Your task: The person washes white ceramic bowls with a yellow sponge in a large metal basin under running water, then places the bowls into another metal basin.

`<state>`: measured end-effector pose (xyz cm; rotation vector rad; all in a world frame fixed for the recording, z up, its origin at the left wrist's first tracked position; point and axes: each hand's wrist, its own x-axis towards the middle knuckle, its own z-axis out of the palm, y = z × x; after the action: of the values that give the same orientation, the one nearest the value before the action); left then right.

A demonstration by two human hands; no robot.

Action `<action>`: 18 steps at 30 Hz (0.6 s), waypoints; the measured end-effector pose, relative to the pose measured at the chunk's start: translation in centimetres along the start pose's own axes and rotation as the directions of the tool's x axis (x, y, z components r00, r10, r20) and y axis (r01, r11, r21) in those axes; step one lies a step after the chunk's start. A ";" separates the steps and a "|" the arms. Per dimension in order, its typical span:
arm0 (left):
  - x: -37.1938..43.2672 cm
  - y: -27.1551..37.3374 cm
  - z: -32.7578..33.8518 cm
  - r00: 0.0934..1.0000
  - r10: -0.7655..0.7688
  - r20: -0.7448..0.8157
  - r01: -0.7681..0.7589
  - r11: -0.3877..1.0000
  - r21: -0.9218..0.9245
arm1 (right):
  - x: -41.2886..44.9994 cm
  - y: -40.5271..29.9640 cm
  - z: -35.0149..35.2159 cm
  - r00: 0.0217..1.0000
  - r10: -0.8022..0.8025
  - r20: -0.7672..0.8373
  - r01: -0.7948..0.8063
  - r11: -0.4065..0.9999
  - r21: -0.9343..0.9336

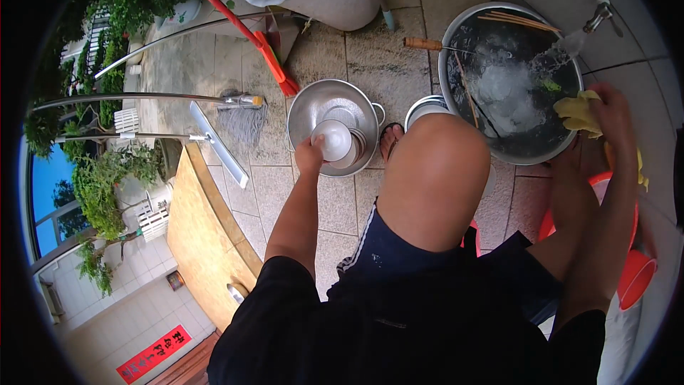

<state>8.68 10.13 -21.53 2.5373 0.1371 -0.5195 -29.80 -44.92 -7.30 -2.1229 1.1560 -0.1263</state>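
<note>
My left hand (310,155) grips the rim of a white bowl (335,136). Below that bowl is a small stack of bowls (359,144), inside a two-handled stainless steel basin (302,112) on the paving. Whether the held bowl touches the stack, I cannot tell. At the other side, my right hand (612,109) clasps a yellow cloth (577,112) at the rim of a large metal basin (448,72) of water. Several wooden chopsticks (518,17) lie at its far edge. A tool with a wooden handle (422,43) rests across the rim, and a green scrap (550,85) floats.
Water runs from a wall tap (597,17) into the large basin. A squeegee (219,144), a grey mop (243,117) and a red broom (275,69) lie left. A planter (331,0) stands ahead; a red bucket (636,280) is at right.
</note>
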 end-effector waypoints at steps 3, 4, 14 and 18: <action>0.9 -3.8 0.5 0.998 0.064 -0.003 -0.064 0.998 0.000 | 0.8 0.7 0.5 0.999 -0.048 0.020 0.048 0.998 -0.027; 2.3 -6.2 1.1 0.989 0.138 -0.050 -0.136 0.989 0.056 | 0.9 0.5 0.4 0.998 -0.052 0.019 0.053 0.998 -0.028; 1.6 -4.9 1.7 0.995 -0.104 0.000 0.099 0.947 0.305 | 0.5 1.5 1.3 0.997 -0.008 0.081 0.006 1.000 0.026; 1.5 -4.5 2.0 0.985 -0.137 0.105 0.108 0.964 0.245 | -0.7 0.1 0.8 0.998 0.047 0.045 -0.042 0.993 -0.109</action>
<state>8.53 12.91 -25.90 2.7333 0.1991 -0.7791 -29.94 -44.02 -7.76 -2.1805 1.2055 0.0080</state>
